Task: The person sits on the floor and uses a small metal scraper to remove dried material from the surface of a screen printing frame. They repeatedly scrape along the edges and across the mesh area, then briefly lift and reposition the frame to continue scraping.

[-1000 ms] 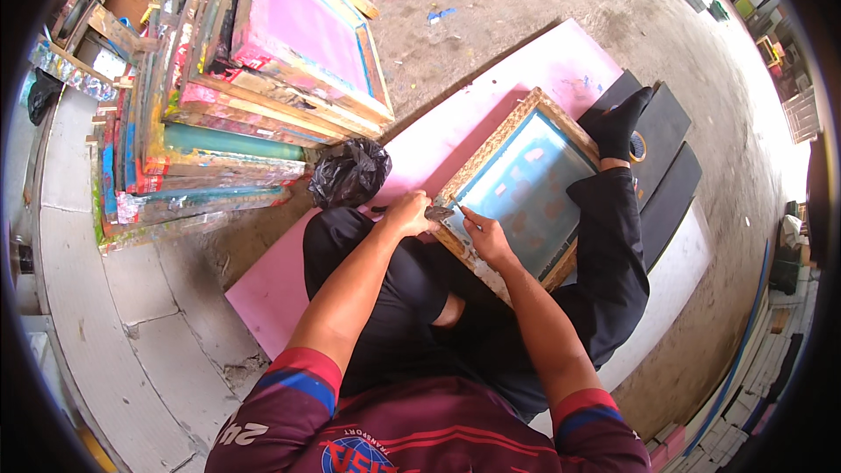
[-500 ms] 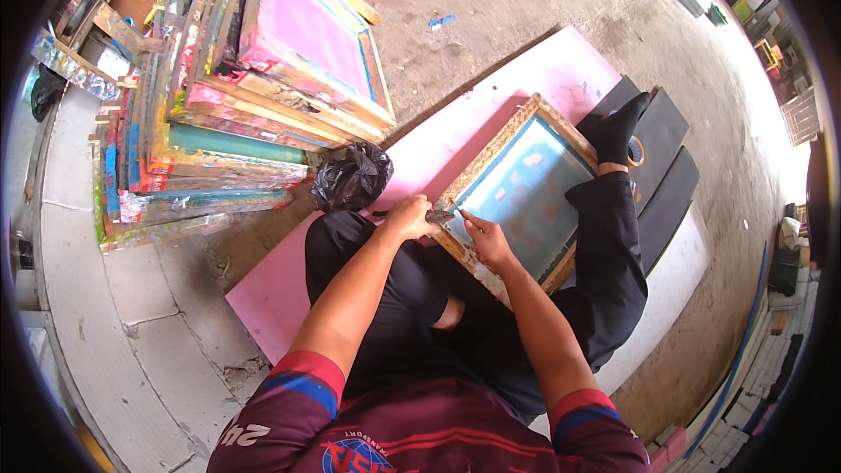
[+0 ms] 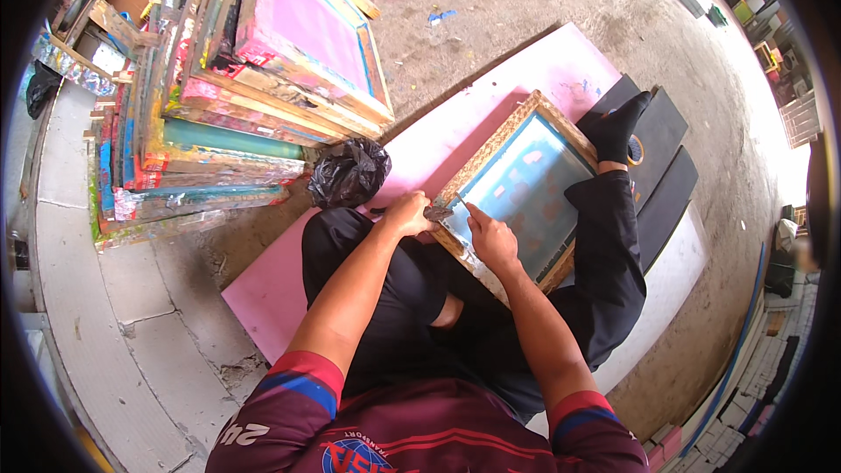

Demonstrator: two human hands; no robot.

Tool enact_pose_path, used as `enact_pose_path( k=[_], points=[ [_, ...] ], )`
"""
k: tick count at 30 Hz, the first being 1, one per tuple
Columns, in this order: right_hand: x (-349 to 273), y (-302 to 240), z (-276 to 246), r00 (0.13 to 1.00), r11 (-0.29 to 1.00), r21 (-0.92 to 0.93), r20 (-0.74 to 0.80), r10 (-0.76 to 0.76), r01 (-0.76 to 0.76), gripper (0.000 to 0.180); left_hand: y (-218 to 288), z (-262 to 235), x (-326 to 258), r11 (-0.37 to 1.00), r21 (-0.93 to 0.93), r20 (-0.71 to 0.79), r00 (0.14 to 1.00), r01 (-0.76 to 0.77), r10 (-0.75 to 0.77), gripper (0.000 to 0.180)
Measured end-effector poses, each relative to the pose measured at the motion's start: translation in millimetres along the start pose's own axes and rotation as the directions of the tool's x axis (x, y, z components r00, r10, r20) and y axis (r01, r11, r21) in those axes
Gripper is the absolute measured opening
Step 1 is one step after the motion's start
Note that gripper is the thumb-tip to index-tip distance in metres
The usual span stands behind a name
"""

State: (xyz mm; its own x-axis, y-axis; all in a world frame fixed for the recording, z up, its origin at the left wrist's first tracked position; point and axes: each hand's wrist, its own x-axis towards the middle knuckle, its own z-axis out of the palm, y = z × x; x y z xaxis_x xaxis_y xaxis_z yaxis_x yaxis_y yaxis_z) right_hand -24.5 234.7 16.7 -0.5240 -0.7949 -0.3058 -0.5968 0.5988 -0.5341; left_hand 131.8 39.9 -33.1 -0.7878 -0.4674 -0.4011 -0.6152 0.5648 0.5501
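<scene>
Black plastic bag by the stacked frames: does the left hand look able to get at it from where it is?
Probably yes. The left hand is at the near corner of the wooden screen frame, and the black plastic bag lies just beyond it on the pink board, with nothing between them.

The concrete floor [image 3: 543, 9] carries a large pink sheet [image 3: 263, 298], dark mats [image 3: 666, 201] beside it, a black plastic bag [image 3: 349, 173] at the sheet's edge, and a stack of painted wooden frames [image 3: 228, 96] leaning near a wall.
</scene>
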Motion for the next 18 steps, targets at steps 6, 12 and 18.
enact_pose_path(
  k=[6,12,18],
  points=[
    [6,-3,-5,0.999,0.996,-0.091,0.048,-0.015,0.019,0.042,0,4,-2,0.998,-0.017,-0.084,0.995,-0.064,0.062,0.057],
    [11,-18,3,0.996,0.990,-0.139,0.076,0.046,-0.035,0.043,0,6,-1,0.988,0.118,-0.080,0.991,-0.098,0.108,0.058],
    [8,-12,-9,0.992,0.997,-0.076,0.128,0.010,0.000,0.043,4,-1,-5,0.999,0.029,-0.051,0.999,-0.018,0.019,0.058]
  ],
)
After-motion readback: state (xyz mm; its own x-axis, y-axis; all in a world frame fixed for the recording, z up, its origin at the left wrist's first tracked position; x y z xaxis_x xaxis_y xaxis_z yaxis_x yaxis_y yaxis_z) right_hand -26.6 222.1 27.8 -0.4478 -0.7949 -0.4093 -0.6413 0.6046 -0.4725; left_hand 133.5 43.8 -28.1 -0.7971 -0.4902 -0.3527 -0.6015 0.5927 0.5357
